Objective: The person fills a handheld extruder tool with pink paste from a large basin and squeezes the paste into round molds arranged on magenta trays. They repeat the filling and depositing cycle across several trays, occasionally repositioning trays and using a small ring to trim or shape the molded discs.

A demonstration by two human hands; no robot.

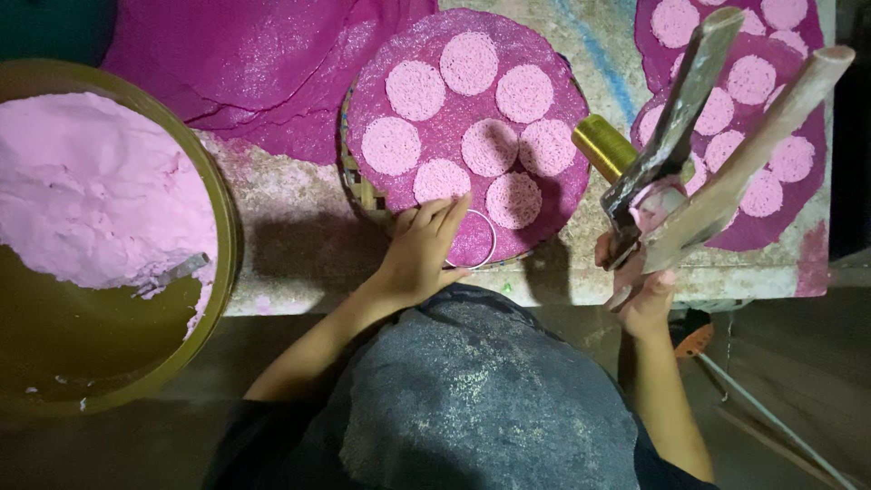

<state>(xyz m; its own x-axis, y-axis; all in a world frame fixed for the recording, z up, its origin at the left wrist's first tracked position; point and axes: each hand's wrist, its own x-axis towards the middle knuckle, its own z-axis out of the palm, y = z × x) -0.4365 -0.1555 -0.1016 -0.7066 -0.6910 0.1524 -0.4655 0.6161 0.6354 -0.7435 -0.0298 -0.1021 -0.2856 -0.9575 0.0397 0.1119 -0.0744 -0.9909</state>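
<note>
Seven pale pink noodle discs [490, 145] lie in a ring-and-centre pattern on a magenta round mat [553, 195], spaced so that none touches another. A thin metal ring [485, 238] rests on the mat's near edge, in the one gap left in the pattern. The left hand [422, 249] lies flat with fingers spread over that ring, pressing on it rather than gripping; it appears placed to steady the ring on the mat. The right hand [640, 281] is clenched around the lower ends of a two-handled press [699, 154], whose wooden levers rise up and away to the right. Its brass cylinder [603, 145] points toward the mat, and pink dough shows at the press's hinge. The mat sits on a woven tray [358, 186] on the stained tabletop [290, 240]. A second mat [807, 195] of discs lies to the right, partly behind the press. Spare magenta mats [263, 63] are stacked at upper left. A large olive basin [195, 349] holding pink dough [91, 186] stands at far left, near the left arm.
</note>
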